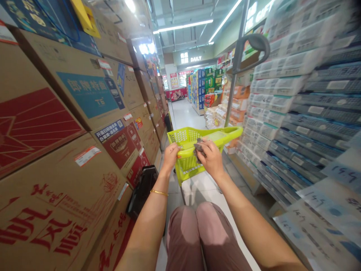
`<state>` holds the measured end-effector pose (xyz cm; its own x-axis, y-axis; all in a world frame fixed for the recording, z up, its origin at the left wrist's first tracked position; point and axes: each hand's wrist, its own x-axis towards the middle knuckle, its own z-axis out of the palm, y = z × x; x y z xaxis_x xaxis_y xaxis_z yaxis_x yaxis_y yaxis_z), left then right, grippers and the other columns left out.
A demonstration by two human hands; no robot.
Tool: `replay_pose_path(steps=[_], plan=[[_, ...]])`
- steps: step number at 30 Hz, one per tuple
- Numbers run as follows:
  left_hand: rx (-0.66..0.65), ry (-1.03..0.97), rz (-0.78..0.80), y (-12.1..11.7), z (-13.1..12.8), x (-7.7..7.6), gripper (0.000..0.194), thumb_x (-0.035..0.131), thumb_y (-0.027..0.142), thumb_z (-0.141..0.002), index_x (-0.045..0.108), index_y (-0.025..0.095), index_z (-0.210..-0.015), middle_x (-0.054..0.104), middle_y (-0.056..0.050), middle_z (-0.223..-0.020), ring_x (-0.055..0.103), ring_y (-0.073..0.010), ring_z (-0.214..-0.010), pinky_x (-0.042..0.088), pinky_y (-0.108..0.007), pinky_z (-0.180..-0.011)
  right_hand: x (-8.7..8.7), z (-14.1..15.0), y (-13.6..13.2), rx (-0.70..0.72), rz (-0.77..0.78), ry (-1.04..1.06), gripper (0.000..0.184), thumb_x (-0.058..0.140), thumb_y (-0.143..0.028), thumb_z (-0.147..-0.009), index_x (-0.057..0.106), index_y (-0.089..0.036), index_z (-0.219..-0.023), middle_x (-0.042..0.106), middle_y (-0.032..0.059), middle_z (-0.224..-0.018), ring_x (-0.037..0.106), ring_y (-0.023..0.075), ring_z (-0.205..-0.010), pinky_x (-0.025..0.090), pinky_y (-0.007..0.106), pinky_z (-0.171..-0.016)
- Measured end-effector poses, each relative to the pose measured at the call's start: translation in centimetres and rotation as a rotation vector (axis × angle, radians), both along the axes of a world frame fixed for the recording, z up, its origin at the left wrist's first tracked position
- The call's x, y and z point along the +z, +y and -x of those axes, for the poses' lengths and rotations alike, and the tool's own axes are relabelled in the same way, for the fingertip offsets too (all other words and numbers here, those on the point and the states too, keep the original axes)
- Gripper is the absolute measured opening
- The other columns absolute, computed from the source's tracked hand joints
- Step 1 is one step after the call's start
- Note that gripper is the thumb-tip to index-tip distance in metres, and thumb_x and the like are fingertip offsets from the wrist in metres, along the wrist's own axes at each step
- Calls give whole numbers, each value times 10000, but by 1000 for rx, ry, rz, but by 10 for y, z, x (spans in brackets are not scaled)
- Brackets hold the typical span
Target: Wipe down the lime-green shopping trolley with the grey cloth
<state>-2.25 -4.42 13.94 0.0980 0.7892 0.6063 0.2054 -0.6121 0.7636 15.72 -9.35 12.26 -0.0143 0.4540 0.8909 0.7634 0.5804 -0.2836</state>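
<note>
In front of my knees stands a small yellow-green shopping cart point(187, 165) with a perforated basket and a tall pole point(231, 98). My left hand point(170, 155) is closed around the left end of its rim. My right hand point(211, 155) grips a crumpled grey cloth point(199, 147), pressed against the cart's rim near the middle. Some of the cloth hides under my fingers. At the top of the pole is a grey looped handle point(256, 51).
Stacked cardboard boxes point(93, 94) wall the left side, with a black case point(142, 188) at their foot. Packaged goods point(282, 98) and price sheets point(332, 210) line the right. Ahead, a tiled aisle point(182, 113) leads to green and blue cartons point(205, 86).
</note>
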Motion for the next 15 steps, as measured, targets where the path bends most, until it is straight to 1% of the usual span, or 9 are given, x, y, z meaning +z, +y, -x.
replay_pose_path(steps=[2, 4, 7, 9, 12, 15], plan=[[49, -30, -12, -1, -4, -3, 303, 463, 263, -750, 294, 202, -505, 318, 35, -576, 348, -113, -575, 303, -244, -569, 2, 15, -1, -55, 2, 63, 241, 488, -258, -867, 640, -222, -1050, 643, 86, -1005, 552, 239, -1089, 407, 446, -1013], [66, -52, -28, -1, -7, -6, 326, 461, 288, -766, 273, 206, -513, 308, 35, -578, 341, -116, -576, 294, -250, -569, 4, 33, -2, -85, 15, 78, 235, 485, -270, -866, 651, -204, -1018, 642, 94, -976, 564, 239, -1023, 426, 422, -970], [39, -76, -42, 0, -7, -6, 376, 475, 353, -788, 261, 207, -516, 293, 35, -578, 320, -117, -572, 277, -258, -562, 8, 57, -4, -92, 33, 28, 244, 489, -285, -859, 664, -189, -999, 638, 100, -941, 567, 231, -924, 457, 376, -857], [14, -87, -38, 0, -6, -6, 421, 485, 419, -791, 255, 205, -511, 286, 35, -570, 306, -116, -570, 266, -260, -555, 8, 67, -5, -92, 31, -8, 249, 495, -280, -854, 669, -187, -1005, 636, 99, -930, 565, 224, -891, 459, 357, -813], [-11, -98, -28, 1, -2, -5, 475, 496, 494, -781, 256, 199, -496, 288, 36, -556, 306, -113, -566, 259, -257, -549, 8, 69, -4, -58, -2, -57, 243, 514, -258, -839, 673, -195, -1012, 644, 84, -924, 568, 208, -871, 460, 348, -821], [-23, -85, -35, 1, 3, -4, 455, 507, 453, -782, 288, 189, -484, 306, 36, -552, 322, -110, -569, 258, -253, -555, 10, 54, 0, 46, -72, -157, 249, 532, -247, -832, 662, -206, -1040, 663, 55, -920, 583, 190, -877, 443, 362, -927]])
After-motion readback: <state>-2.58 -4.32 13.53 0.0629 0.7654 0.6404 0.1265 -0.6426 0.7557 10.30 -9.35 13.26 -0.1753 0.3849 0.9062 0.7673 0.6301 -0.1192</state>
